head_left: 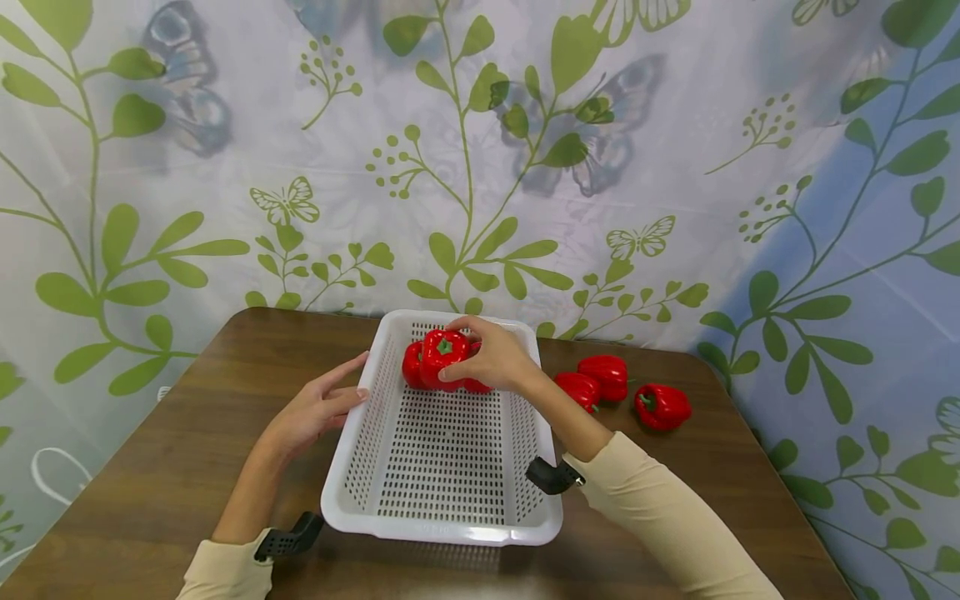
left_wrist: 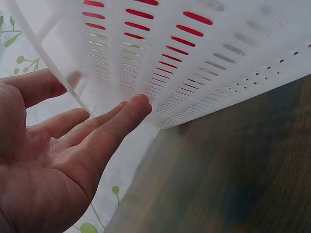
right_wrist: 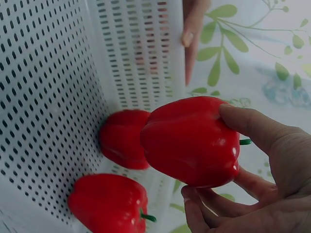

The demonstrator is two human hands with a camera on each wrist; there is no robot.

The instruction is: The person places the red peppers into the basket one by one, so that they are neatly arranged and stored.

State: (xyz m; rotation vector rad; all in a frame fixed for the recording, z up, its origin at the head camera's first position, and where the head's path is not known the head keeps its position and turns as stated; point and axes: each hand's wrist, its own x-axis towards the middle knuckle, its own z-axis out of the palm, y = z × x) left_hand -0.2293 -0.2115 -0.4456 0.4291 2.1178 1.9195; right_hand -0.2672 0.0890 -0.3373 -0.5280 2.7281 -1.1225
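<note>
A glossy red bell pepper (right_wrist: 192, 143) with a green stem is held between the thumb and fingers of my right hand (head_left: 495, 354), over the far end of a white perforated basket (head_left: 442, 531). Below it, two more red bell peppers lie in the basket; the right wrist view shows one bell pepper (right_wrist: 109, 201) near the front and another bell pepper (right_wrist: 124, 138) partly hidden behind the held one. My left hand (head_left: 315, 410) touches the basket's left side, its fingers extended along the outer wall and rim.
Right of the basket, on the brown wooden table (head_left: 187, 417), lie three red bell peppers: one pepper (head_left: 579, 388) partly behind my right forearm, a pepper (head_left: 604, 377) beside it, and a pepper (head_left: 662, 407) farther right. A leaf-and-butterfly patterned curtain (head_left: 337, 167) hangs behind the table.
</note>
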